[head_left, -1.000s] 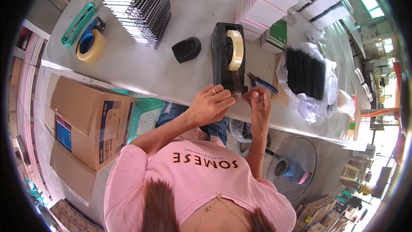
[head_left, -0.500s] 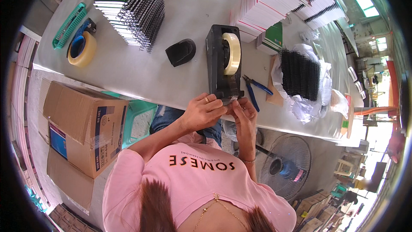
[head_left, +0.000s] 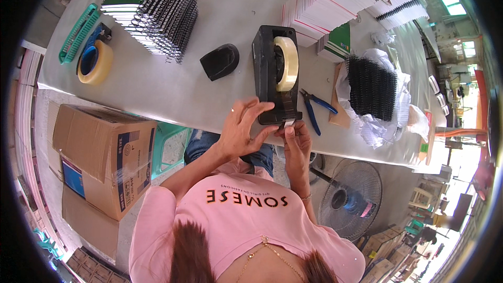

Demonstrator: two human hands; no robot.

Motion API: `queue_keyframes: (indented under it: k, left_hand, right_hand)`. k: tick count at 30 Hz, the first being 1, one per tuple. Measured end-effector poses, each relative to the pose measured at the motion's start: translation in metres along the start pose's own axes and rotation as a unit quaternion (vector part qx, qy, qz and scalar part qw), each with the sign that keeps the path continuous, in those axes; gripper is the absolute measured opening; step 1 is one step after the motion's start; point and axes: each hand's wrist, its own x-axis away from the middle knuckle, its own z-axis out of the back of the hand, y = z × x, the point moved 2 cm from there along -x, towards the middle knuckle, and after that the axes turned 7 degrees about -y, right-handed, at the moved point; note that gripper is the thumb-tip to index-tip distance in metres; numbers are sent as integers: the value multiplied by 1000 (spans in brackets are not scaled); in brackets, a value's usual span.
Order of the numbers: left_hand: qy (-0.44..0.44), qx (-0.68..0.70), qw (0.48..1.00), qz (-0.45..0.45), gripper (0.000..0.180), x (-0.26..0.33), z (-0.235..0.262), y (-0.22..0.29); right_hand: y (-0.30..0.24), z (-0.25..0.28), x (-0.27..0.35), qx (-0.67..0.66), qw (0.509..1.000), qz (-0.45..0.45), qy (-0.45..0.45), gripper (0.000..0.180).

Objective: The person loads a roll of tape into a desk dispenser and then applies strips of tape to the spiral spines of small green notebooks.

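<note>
A black desktop tape dispenser (head_left: 260, 73) with a roll of clear yellowish tape (head_left: 287, 65) stands near the table's front edge. My right hand (head_left: 296, 139) pinches the tape end (head_left: 289, 123), a small pale strip at the dispenser's front lip. To the left of that lip is my left hand (head_left: 242, 128), its thumb and fingers apart and nothing held in it. The left thumb reaches toward the dispenser's lower front corner; whether it touches is unclear. Blue-handled cutting pliers (head_left: 313, 110) lie just right of the dispenser. A loose black curved piece (head_left: 220, 62) rests on its left.
Spiral-bound green books (head_left: 166, 13) are stacked at the back left, near a larger tape roll (head_left: 97, 65) and a green plastic tray (head_left: 78, 34). Book stacks (head_left: 319, 5) and black binding coils (head_left: 371, 88) on crumpled paper sit right. Below are a cardboard box (head_left: 99, 157) and a fan (head_left: 348, 199).
My left hand has drawn back leftward from the dispenser's front and its fingers have spread. My right hand stays at the lip with the tape end. The view has shifted slightly.
</note>
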Motion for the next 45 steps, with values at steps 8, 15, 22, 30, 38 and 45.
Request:
queue_keyframes:
  k: [8,15,22,30,38,45]
  left_hand:
    - [-53,37,998,7,59,-3,-6,-9]
    - [-33,54,998,31,56,2,1,-11]
    - [8,46,998,40,46,0,-3,-13]
    - [3,53,998,47,39,-4,-5,-16]
    - [15,63,996,56,41,-3,-3,-16]
    - [31,87,992,86,39,-3,1,-20]
  right_hand:
    - [16,-3,3,163,984,51,56,9]
    - [-8,32,11,111,993,-39,-5,7]
    - [-49,133,32,257,948,-13,187,9]
    - [-72,156,37,230,935,-28,269,14]
    - [-78,129,7,235,950,14,207,13]
    - [-118,137,-35,316,922,135,177,8]
